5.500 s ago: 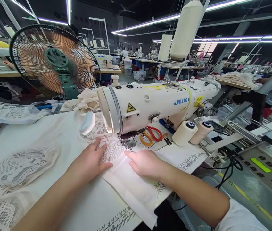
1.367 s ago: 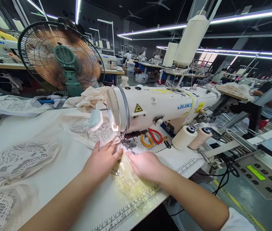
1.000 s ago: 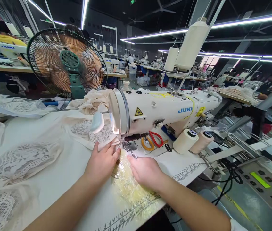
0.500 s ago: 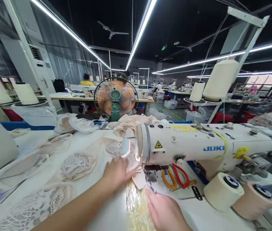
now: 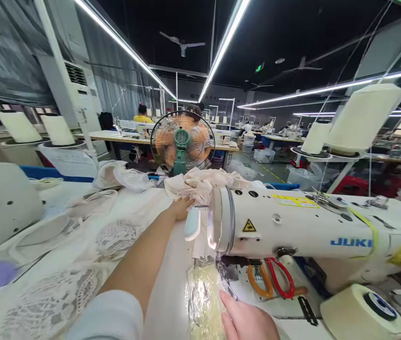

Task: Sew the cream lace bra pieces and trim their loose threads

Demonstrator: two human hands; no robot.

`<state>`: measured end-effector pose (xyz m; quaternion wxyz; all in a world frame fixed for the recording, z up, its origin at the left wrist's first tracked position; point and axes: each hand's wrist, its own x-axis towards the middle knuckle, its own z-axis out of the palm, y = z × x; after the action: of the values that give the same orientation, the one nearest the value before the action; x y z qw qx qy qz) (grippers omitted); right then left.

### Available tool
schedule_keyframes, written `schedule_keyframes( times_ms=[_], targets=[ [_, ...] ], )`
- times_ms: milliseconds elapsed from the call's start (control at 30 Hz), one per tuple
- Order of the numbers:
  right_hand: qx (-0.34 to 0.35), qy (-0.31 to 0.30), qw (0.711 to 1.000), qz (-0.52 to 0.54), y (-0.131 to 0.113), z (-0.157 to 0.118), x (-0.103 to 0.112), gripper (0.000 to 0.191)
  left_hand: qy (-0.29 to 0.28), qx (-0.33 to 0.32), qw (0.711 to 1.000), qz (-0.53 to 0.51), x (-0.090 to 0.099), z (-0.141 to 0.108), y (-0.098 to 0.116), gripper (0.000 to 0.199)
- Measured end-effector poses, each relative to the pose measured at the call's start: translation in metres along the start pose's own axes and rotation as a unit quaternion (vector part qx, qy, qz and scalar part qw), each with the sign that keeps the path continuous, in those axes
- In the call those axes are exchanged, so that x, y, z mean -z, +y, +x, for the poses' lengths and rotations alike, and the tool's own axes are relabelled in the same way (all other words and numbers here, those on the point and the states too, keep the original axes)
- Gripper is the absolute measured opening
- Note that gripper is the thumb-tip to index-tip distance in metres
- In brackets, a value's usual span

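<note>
Reaching forward past the sewing machine's head, my left hand (image 5: 182, 208) touches the front edge of a pile of pale lace fabric (image 5: 209, 183); its fingertips are partly lost in the cloth. My right hand (image 5: 244, 315) is closed around small metal tweezers (image 5: 231, 289), low beside the needle area. The white sewing machine (image 5: 302, 231) spans the right side. Under its needle end lies a yellowish, shiny taped plate (image 5: 203, 300). Pale lace cup pieces (image 5: 118, 238) are spread on the table to the left.
Orange-handled scissors (image 5: 260, 282) and red-handled ones (image 5: 281, 278) lie under the machine arm. A thread cone (image 5: 361, 309) stands at the lower right. Beyond the table are a large fan (image 5: 182, 139) and a person in yellow (image 5: 142, 114). Another machine (image 5: 5, 208) stands left.
My left hand has left the pale piece near the needle and moved forward to the fabric pile. My right hand stays low by the needle with the tweezers. The view has shifted.
</note>
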<state>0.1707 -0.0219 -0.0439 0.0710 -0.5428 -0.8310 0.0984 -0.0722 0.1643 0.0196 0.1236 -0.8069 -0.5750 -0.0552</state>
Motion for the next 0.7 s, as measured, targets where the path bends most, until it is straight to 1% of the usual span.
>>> schedule_keyframes(
  times_ms=[67,100,133,200,300,333,400,433,500,533,567,633,667,700],
  targets=[
    [0.006,-0.005,1.000,0.010,-0.001,-0.003,0.002,0.042,-0.055,0.042,0.998,-0.005,0.001,-0.008,0.003,0.034],
    [0.015,-0.010,1.000,0.013,-0.001,-0.005,0.003,0.042,-0.069,0.059,0.996,0.000,0.004,-0.014,0.006,0.034],
    [0.022,-0.014,1.000,0.014,-0.001,-0.007,0.005,0.042,-0.079,0.071,0.994,0.004,0.008,-0.024,0.008,0.036],
    [0.029,-0.017,0.999,0.016,-0.001,-0.010,0.008,0.042,-0.089,0.088,0.992,0.008,0.020,-0.051,0.010,0.041],
    [0.015,-0.018,0.999,0.023,-0.003,-0.013,0.013,0.042,-0.107,0.117,0.987,0.008,0.043,-0.109,0.003,0.044],
    [0.012,-0.019,0.999,0.025,-0.004,-0.014,0.014,0.041,-0.117,0.143,0.983,0.009,0.053,-0.131,-0.002,0.041],
    [0.009,-0.012,0.999,0.030,-0.006,-0.015,0.018,0.040,-0.138,0.214,0.967,0.017,0.070,-0.175,-0.015,0.027],
    [0.009,-0.004,0.999,0.033,-0.007,-0.016,0.020,0.040,-0.149,0.247,0.957,0.022,0.078,-0.196,-0.023,0.026],
    [0.008,0.011,0.999,0.042,-0.009,-0.017,0.023,0.038,-0.168,0.281,0.945,0.014,0.089,-0.231,-0.040,0.028],
    [0.004,0.018,0.999,0.049,-0.010,-0.017,0.025,0.037,-0.167,0.281,0.945,0.009,0.091,-0.245,-0.049,0.028],
    [-0.002,0.026,0.998,0.054,-0.011,-0.018,0.026,0.036,-0.160,0.271,0.949,0.002,0.091,-0.255,-0.057,0.023],
    [-0.015,0.041,0.997,0.064,-0.012,-0.019,0.029,0.032,-0.148,0.254,0.956,-0.015,0.085,-0.270,-0.070,0.021],
    [-0.019,0.048,0.996,0.069,-0.012,-0.020,0.030,0.031,-0.133,0.251,0.958,-0.036,0.081,-0.275,-0.076,0.024],
    [-0.021,0.055,0.996,0.073,-0.012,-0.022,0.030,0.029,-0.095,0.259,0.958,-0.072,0.077,-0.278,-0.081,0.028]
  ],
)
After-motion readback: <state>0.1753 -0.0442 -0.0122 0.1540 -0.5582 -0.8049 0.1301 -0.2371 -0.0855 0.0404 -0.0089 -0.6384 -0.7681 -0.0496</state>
